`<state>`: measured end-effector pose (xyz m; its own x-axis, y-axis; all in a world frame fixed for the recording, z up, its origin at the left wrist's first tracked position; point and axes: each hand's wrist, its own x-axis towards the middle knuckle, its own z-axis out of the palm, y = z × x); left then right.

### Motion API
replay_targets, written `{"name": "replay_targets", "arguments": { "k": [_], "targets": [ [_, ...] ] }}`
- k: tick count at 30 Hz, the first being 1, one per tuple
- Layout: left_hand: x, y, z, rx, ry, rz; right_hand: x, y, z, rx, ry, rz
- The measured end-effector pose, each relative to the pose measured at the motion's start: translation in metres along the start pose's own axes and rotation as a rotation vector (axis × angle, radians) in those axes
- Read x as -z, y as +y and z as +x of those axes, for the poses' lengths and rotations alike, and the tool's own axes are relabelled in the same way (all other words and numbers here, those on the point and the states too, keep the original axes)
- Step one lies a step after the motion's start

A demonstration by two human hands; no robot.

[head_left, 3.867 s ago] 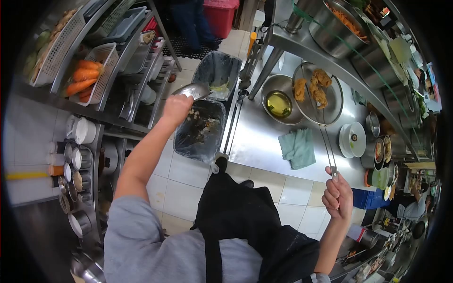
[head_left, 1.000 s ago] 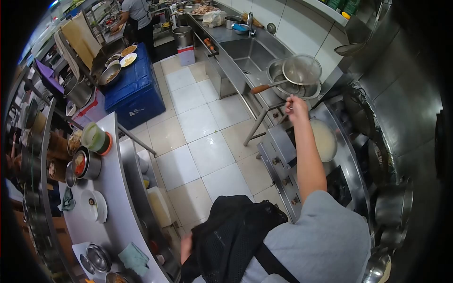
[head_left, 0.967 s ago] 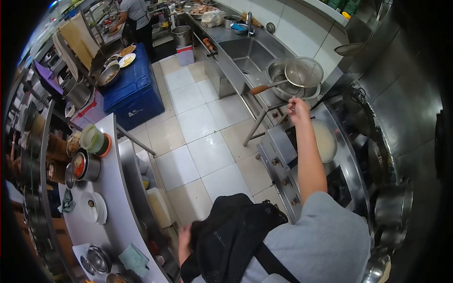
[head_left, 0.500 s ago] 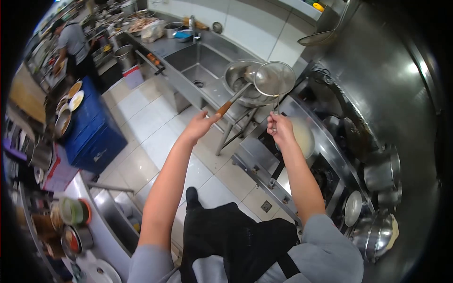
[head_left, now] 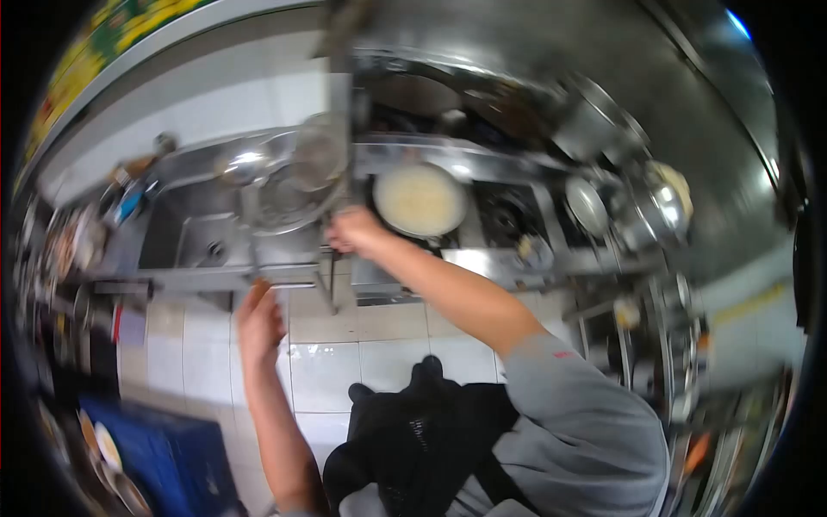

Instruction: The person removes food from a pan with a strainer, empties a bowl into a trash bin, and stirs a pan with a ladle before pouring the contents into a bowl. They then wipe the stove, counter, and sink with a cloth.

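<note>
My left hand is closed around the wooden end of a ladle's handle. The ladle's shiny bowl is over the left rim of a wide metal basin beside the sink. My right hand grips the thin handle of a round mesh strainer, held above the basin's right side. Motion blurs both tools. Just right of my right hand, a round pan with pale, creamy liquid sits on the stove.
A steel sink lies left of the basin. The stove has another burner to the right, with metal pots beyond. A blue cooler-like box stands on the tiled floor at lower left. Shelving is at right.
My view has swung right, toward the stove. The ladle bowl and strainer, overlapping before, are now apart, with the ladle further left. Both hands keep hold of their tools.
</note>
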<state>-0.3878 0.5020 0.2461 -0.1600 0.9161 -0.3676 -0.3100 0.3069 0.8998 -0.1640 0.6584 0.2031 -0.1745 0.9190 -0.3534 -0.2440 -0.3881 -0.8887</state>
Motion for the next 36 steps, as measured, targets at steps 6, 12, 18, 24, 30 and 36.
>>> {"name": "replay_targets", "arguments": {
  "k": [6, 12, 18, 24, 30, 36],
  "targets": [
    [0.009, 0.034, -0.057, -0.073, 0.008, 0.074, -0.036, 0.027, 0.001, 0.473, 0.360, -0.967],
    [-0.023, 0.037, -0.100, -0.056, -0.157, 0.155, -0.025, -0.042, -0.119, 0.299, -0.135, -0.296],
    [-0.121, -0.029, -0.100, -0.030, -0.501, 0.198, 0.013, -0.039, -0.171, -0.064, -0.068, 0.141],
    [-0.137, -0.091, -0.084, 0.080, -0.782, 0.321, 0.205, -0.025, -0.151, 0.023, 0.376, -0.483],
    [-0.161, -0.147, -0.087, 0.227, -0.639, 0.364, 0.316, -0.007, -0.127, 0.189, 0.532, -1.334],
    [-0.207, -0.163, -0.080, 0.279, -0.500, 0.378, 0.360, -0.008, -0.114, 0.141, 0.406, -1.502]
  ]
}}
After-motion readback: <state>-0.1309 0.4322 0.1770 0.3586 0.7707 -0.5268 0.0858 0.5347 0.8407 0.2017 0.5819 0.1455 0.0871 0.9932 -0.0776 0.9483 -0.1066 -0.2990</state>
